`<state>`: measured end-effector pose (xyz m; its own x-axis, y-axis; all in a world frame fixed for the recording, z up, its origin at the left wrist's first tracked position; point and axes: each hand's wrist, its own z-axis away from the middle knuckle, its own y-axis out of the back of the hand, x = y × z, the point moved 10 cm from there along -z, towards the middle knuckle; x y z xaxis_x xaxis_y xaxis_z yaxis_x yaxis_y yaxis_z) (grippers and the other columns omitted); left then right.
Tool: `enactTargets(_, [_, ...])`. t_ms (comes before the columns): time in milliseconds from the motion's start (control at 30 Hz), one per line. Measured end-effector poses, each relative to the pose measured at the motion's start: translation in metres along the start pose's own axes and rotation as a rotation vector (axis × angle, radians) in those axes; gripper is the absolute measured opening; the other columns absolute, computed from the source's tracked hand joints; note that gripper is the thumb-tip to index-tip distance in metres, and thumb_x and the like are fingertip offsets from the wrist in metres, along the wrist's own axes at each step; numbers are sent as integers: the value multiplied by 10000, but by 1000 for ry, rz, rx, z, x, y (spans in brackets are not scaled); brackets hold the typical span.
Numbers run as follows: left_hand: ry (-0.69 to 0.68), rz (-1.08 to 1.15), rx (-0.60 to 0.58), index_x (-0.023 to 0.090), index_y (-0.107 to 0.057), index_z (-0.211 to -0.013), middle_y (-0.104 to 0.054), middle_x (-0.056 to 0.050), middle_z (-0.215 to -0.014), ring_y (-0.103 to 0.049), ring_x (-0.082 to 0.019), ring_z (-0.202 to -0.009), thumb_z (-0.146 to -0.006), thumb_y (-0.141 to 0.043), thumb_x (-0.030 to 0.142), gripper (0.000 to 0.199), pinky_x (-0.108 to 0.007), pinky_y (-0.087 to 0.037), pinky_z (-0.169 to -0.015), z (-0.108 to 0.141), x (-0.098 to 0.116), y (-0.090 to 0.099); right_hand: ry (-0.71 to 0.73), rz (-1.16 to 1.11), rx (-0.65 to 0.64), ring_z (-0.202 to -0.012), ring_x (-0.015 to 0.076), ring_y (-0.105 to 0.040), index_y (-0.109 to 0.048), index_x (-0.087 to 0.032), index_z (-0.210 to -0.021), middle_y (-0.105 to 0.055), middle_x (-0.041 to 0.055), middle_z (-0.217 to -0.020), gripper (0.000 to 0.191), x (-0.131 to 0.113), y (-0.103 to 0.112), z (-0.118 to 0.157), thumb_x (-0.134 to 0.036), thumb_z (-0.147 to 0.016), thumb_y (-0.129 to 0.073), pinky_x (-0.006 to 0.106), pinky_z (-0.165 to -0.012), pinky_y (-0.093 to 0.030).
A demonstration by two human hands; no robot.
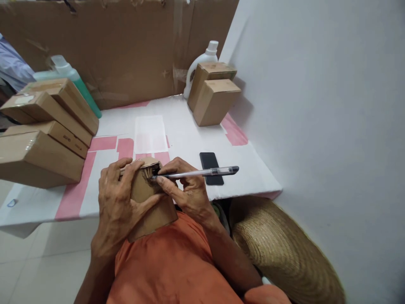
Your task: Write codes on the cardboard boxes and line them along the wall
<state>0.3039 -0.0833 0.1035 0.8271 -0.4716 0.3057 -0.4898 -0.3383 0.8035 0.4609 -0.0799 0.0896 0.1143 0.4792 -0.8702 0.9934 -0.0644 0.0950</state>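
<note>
A small brown cardboard box (153,217) is tilted against the front edge of the table, close to my body. My left hand (118,198) wraps around its left side, fingers over the top and thumb across the face. Between the fingers of my right hand (186,188) is a clear-barrelled pen (199,172) with a dark end. Its tip meets the box near the upper right corner, where dark pen strokes (148,174) cover part of the cardboard. The exact contact of the tip is partly hidden by my fingers.
A black phone (209,162) lies right of the box. Several cartons (60,158) and a green bottle (84,90) stand at left. Two boxes (217,103) and a white jug (190,80) are at the back right. A cardboard panel (126,50), a wall (316,105) and a straw hat (278,240) border the table.
</note>
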Motion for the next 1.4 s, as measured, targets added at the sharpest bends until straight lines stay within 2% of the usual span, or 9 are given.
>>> enactTargets(267, [4,11,8,263,-599,-1324,-609,-145,-1323,-576,-377,-1228,-777,-836,564,667,-548,-488,-1044,-1,-3,1,-22,-13,-71,-801,156,-613,-680,-228,-869,-635,0,-858,90,-1,3,6,-194,-948,-655,306,-681,-519])
enactTargets(400, [-3,-2,12,247,-606,-1322,-613,-153,-1327,-576,-387,-1233,-749,-859,573,706,-565,-483,-1061,-2,-3,2,-134,-112,105,-756,136,-655,-625,-229,-932,-686,13,-943,52,15,32,8,-246,-980,-631,255,-566,-506])
enactTargets(533, [-21,-9,17,247,-608,-1333,-615,-164,-1331,-576,-399,-1230,-780,-833,580,683,-593,-475,-1072,-2,-2,3,-286,98,194,-613,120,-605,-547,-231,-893,-691,-5,-828,197,62,64,3,-362,-988,-660,247,-518,-443])
enactTargets(667, [-30,-1,32,278,-601,-1357,-614,-163,-1346,-570,-411,-1251,-801,-814,574,665,-619,-457,-1099,-2,-4,4,-601,757,-120,-800,173,-669,-573,-211,-883,-728,33,-861,181,142,62,9,-320,-1014,-638,276,-719,-457])
enactTargets(800, [-24,2,52,276,-610,-1352,-624,-155,-1342,-577,-423,-1256,-776,-822,600,694,-639,-449,-1116,-2,-7,5,-763,924,-219,-999,265,-712,-641,-172,-1047,-766,146,-1074,102,186,54,30,-260,-1003,-617,317,-793,-462])
enactTargets(1000, [-10,-14,50,300,-602,-1347,-626,-127,-1343,-583,-409,-1265,-759,-848,582,696,-629,-451,-1129,-1,-8,6,-814,970,-241,-1082,282,-699,-654,-161,-1149,-734,166,-1193,246,186,53,46,-369,-1022,-620,339,-875,-484])
enactTargets(1100, [-14,-6,62,288,-604,-1348,-627,-139,-1342,-582,-421,-1263,-750,-849,594,715,-635,-456,-1121,0,-8,7,-828,1015,-137,-1213,295,-630,-634,-166,-1222,-670,168,-1310,338,172,83,49,-441,-1025,-623,363,-965,-476])
enactTargets(1233, [-8,-7,66,280,-610,-1340,-624,-142,-1345,-582,-419,-1263,-750,-848,594,710,-629,-453,-1129,1,-8,6,-930,1099,95,-1410,405,-450,-550,-69,-1351,-524,284,-1451,486,161,141,64,-374,-991,-669,502,-1107,-405])
enactTargets(1400, [-34,-7,60,275,-600,-1342,-620,-144,-1332,-597,-410,-1237,-771,-844,566,686,-620,-476,-1104,1,-4,6,-1018,970,201,-1354,433,-524,-584,-40,-1297,-579,305,-1395,620,183,173,79,-364,-832,-835,477,-1074,-454])
